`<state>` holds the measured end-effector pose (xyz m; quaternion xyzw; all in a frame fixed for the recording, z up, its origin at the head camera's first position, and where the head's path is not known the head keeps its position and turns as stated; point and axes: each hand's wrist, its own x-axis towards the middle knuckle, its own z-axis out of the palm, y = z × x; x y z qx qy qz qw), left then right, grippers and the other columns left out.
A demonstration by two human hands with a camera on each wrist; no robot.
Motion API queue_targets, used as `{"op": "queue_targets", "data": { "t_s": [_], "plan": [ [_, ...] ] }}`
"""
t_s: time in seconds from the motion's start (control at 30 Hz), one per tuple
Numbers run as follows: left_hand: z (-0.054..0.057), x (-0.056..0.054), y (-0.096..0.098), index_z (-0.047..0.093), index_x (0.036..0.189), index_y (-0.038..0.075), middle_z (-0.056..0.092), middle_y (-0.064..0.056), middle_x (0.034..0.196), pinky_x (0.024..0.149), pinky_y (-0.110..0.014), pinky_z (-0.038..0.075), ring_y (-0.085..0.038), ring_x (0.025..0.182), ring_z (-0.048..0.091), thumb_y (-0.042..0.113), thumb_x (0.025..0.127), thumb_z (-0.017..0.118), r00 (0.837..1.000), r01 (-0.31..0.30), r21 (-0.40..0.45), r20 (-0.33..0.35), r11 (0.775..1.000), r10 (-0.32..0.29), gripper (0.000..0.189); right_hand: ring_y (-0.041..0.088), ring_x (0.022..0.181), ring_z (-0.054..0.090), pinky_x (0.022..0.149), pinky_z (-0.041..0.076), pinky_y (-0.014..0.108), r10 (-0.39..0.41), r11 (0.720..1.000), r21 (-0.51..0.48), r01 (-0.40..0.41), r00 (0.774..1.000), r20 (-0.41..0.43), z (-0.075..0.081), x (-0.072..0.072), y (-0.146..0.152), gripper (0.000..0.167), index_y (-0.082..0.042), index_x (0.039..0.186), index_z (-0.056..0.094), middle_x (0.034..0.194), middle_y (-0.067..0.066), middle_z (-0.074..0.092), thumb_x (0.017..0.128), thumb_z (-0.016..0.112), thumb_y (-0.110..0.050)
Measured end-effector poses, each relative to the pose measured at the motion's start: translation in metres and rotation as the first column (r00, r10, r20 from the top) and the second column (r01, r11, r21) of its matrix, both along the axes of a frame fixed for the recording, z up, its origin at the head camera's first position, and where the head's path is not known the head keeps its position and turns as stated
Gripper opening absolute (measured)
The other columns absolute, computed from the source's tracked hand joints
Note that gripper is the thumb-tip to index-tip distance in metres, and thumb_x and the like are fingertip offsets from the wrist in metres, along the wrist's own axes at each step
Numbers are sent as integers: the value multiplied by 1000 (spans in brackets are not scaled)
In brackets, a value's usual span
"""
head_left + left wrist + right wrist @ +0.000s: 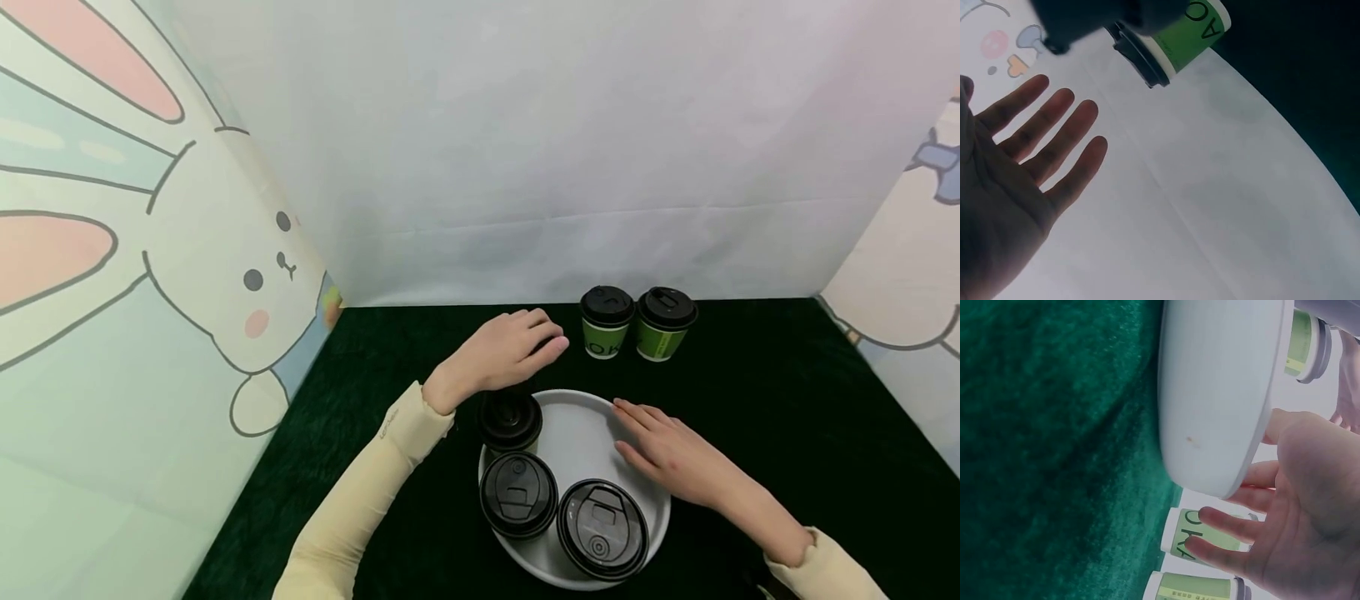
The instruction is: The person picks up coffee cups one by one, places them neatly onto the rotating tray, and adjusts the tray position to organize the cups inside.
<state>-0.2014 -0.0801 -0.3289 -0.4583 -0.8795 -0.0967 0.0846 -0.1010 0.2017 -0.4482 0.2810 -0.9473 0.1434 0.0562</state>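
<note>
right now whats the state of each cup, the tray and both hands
tray: flat on the green cloth, holding three cups
three cups on tray: upright, black lids on
two cups behind tray: upright on the cloth, lids on, side by side
left hand: open, holding nothing, above the cloth behind the tray
right hand: open, fingers straight, over the tray's right edge

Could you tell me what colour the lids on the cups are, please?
Black; the lids show best in the head view, on green cups.

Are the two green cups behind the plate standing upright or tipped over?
Upright: both green cups stand on their bases, black lids on top.
</note>
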Motion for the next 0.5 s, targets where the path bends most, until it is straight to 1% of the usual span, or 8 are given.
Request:
{"op": "queue_targets", "data": {
  "t_s": [0.1,0.3,0.43,0.5],
  "plan": [
    [-1,-3,1,67,129,20,63,1,125,97,-31,48,-12,108,61,42,110,36,1000,-4,1,22,1000,4,43,36,129,53,94,49,57,4,1000,4,-4,1000,-3,-2,1,-1,57,-3,148,49,150,16,48,102,61,-33],
    [-3,-9,4,67,127,19,62,1,125,95,-32,49,-13,106,61,45,109,37,999,-10,-10,42,1000,10,44,36,129,53,94,49,57,0,1000,9,0,1000,-15,-2,2,0,57,-3,148,49,150,16,49,101,61,-34],
    [-7,-17,3,64,131,19,60,-2,129,95,-35,49,-15,108,61,47,109,34,997,-43,-15,68,999,44,47,36,128,54,93,49,57,-13,1000,9,13,1000,-15,-2,5,2,57,-3,147,50,149,16,49,101,61,-35],
    [-10,-21,1,62,135,19,58,-3,134,98,-36,49,-17,113,60,49,109,33,993,-71,-22,90,997,73,49,36,128,54,93,49,57,-22,1000,11,22,1000,-14,-1,8,3,56,-3,146,51,148,16,50,101,61,-36]
  ]
}}
